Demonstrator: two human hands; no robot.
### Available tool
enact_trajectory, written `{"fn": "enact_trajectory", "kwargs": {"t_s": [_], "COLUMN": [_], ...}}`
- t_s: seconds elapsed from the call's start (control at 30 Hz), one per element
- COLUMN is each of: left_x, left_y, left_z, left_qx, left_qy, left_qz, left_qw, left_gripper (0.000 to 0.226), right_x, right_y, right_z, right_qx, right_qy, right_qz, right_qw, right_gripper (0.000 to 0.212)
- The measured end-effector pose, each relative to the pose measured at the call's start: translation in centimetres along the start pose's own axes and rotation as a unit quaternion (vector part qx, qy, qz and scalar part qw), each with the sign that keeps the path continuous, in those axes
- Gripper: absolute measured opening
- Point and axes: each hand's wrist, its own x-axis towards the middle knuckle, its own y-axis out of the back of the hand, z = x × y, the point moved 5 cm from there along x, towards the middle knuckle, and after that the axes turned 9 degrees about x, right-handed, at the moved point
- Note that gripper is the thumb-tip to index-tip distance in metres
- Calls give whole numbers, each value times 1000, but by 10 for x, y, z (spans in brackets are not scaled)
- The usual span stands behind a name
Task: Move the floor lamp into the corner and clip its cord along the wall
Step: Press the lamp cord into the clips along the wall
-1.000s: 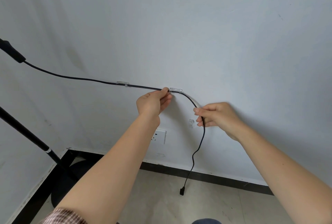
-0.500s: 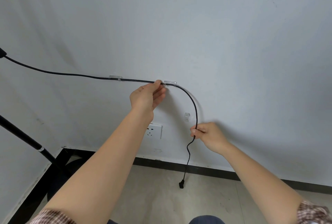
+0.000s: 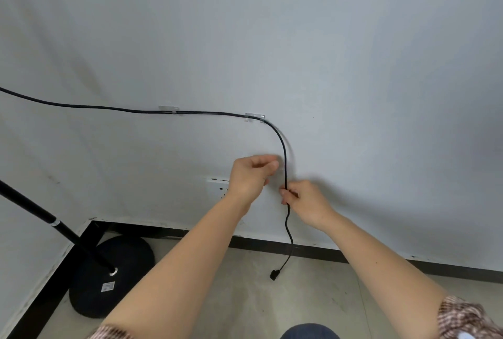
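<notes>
The black lamp cord (image 3: 283,145) runs along the white wall through two clear clips, one on the left (image 3: 168,109) and one on the right (image 3: 254,116), then bends down. My right hand (image 3: 302,198) pinches the hanging part of the cord. My left hand (image 3: 251,175) is at a third clear clip (image 3: 280,166) beside the cord, fingers pinched there. The cord's plug (image 3: 273,275) dangles just above the floor. The lamp's black pole (image 3: 40,214) and round base (image 3: 114,270) stand in the corner at lower left.
A white wall socket (image 3: 217,187) sits partly behind my left wrist. A black skirting board (image 3: 353,253) runs along the foot of both walls. The floor is beige tile (image 3: 245,298).
My left hand left the right-hand clip and dropped to the third clip. My right hand stays lower on the cord. The view tilted down, so the lamp base shows.
</notes>
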Motion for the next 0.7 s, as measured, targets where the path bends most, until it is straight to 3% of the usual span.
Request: {"fn": "enact_trajectory", "kwargs": {"t_s": [0.13,0.47,0.7], "left_x": [7,17,17], "left_y": [-8,-7,-6], "left_z": [-2,-1,-3], "left_qx": [52,155,140], "left_qy": [-32,-86,-67], "left_qz": [-9,44,96], "left_qw": [998,983,983], "left_gripper": [20,5,17], "right_x": [2,7,-3], "right_y": [-3,-10,-7], "right_z": [-4,4,39], "right_qx": [-9,25,150], "right_qy": [0,7,-83], "right_qz": [-6,7,-15], "right_qw": [1000,1000,985], "right_gripper": [32,30,24]}}
